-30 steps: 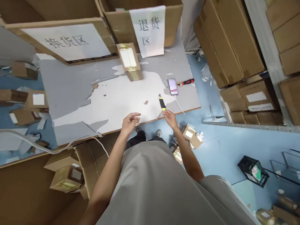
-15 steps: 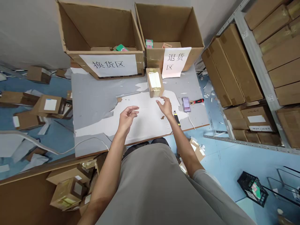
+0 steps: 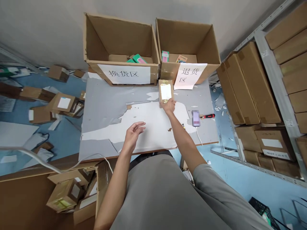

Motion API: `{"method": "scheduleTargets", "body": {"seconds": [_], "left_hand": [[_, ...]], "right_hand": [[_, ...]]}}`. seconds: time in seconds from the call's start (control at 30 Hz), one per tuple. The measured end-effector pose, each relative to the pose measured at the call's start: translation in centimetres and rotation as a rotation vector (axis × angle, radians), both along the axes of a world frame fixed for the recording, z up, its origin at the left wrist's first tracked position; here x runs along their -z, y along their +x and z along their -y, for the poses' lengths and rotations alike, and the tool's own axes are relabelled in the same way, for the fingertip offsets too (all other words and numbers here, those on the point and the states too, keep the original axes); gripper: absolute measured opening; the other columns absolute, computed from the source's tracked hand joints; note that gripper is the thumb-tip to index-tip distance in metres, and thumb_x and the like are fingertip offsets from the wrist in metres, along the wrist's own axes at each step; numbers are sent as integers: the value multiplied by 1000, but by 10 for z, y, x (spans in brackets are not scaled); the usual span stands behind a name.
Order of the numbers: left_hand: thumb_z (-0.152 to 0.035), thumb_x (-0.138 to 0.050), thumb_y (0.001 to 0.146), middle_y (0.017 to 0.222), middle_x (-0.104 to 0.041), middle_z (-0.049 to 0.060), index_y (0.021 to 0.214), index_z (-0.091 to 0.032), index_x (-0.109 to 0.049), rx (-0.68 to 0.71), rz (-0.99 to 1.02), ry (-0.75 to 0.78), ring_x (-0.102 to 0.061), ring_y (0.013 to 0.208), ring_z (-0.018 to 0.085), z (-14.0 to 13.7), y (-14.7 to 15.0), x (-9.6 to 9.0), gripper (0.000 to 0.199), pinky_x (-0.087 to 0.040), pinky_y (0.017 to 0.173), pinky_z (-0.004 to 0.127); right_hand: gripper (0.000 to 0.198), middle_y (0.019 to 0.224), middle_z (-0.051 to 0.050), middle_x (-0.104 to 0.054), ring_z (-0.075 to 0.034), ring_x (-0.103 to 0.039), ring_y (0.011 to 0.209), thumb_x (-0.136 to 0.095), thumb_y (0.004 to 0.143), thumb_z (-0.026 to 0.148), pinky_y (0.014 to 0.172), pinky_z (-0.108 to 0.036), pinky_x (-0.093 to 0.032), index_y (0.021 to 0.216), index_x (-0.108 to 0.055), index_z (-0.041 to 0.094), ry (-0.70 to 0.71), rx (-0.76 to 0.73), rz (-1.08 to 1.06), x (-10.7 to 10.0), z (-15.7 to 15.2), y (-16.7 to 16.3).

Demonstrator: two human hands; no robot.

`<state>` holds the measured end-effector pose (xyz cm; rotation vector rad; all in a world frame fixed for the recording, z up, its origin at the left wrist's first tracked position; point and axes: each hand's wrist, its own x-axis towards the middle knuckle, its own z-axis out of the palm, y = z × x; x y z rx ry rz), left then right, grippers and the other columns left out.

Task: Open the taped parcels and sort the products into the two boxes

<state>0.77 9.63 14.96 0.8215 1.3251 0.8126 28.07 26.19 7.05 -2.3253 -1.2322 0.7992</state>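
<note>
My right hand (image 3: 168, 105) reaches forward and grips the near end of a small cardboard box (image 3: 159, 88), its thumb and fingers spread across that end. The box carries a white label (image 3: 166, 91) and shiny tape, and lies at the back of the table in front of two big cartons. My left hand (image 3: 134, 133) hovers over the white patch of the tabletop (image 3: 153, 127), fingers loosely stretched and holding nothing. Beneath my right forearm, most of a yellow-and-black cutter (image 3: 183, 126) is hidden.
Two large open cartons (image 3: 129, 75) (image 3: 165, 68) with paper signs stand along the back, small packs inside. A phone (image 3: 196, 118) on a cable and a red-and-black tool (image 3: 208, 116) lie at right. Shelving (image 3: 275, 80) rises at right; a carton of parcels (image 3: 64, 195) sits lower left.
My right hand has moved forward from just short of the small box and taken hold of its near end. My left hand stays over the table. The camera view has shifted.
</note>
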Motion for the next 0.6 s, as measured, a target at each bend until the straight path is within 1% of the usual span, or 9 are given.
{"method": "scheduleTargets", "body": {"seconds": [0.1, 0.17, 0.23, 0.33, 0.43, 0.5, 0.57, 0.6], "left_hand": [[-51, -90, 76, 148, -83, 19, 125, -23, -81, -42, -5, -41, -81, 127, 35, 13, 1, 6, 57, -64, 110, 48], [-53, -91, 76, 148, -83, 19, 124, -23, -81, -44, -8, -47, -81, 127, 35, 20, 3, 12, 58, -64, 109, 48], [-55, -90, 76, 147, -83, 19, 124, -23, -81, -36, -5, -58, -82, 127, 35, 27, 4, 22, 58, -65, 108, 48], [-55, -89, 76, 145, -83, 20, 125, -22, -80, -42, -1, -111, -83, 124, 34, 36, 5, 45, 60, -66, 109, 49], [-46, -89, 77, 149, -80, 22, 136, -22, -75, -61, -55, -184, -84, 122, 33, 43, 5, 72, 65, -67, 110, 51], [-37, -90, 76, 160, -73, 26, 152, -22, -68, -74, -152, -221, -83, 127, 35, 46, 3, 88, 80, -67, 112, 53], [-29, -92, 72, 173, -61, 29, 167, -22, -58, -72, -256, -225, -77, 140, 39, 48, -1, 99, 101, -65, 117, 56], [-25, -93, 68, 178, -56, 30, 171, -22, -54, -56, -289, -214, -74, 146, 42, 49, -2, 104, 111, -63, 120, 57]], "right_hand": [[79, 167, -35, -45, -50, -58, 153, -92, 89, 44, 122, -67, -58, 150, -50, 16, -94, 144, 23, -4, -2, -3], [77, 165, -32, -47, -50, -60, 149, -92, 87, 42, 121, -67, -59, 147, -51, 18, -68, 118, 26, -7, 4, -2], [73, 161, -27, -50, -48, -61, 148, -93, 84, 40, 121, -66, -59, 142, -53, 21, -25, 50, 27, -7, 20, 2], [68, 157, -21, -52, -43, -61, 147, -92, 82, 40, 121, -60, -61, 136, -55, 25, 37, -115, 53, -5, 64, 14], [66, 158, -21, -52, -40, -65, 140, -93, 82, 40, 113, -56, -66, 135, -57, 25, 32, -373, 33, -2, 121, 30], [69, 164, -21, -51, -40, -66, 140, -96, 79, 36, 109, -55, -68, 136, -59, 25, 6, -565, -6, -2, 157, 42], [71, 171, -21, -49, -43, -64, 147, -98, 74, 30, 112, -57, -68, 136, -63, 25, -20, -731, -50, -5, 186, 54], [72, 175, -21, -48, -45, -62, 152, -99, 72, 27, 115, -58, -67, 136, -65, 25, -30, -794, -76, -7, 198, 60]]}}
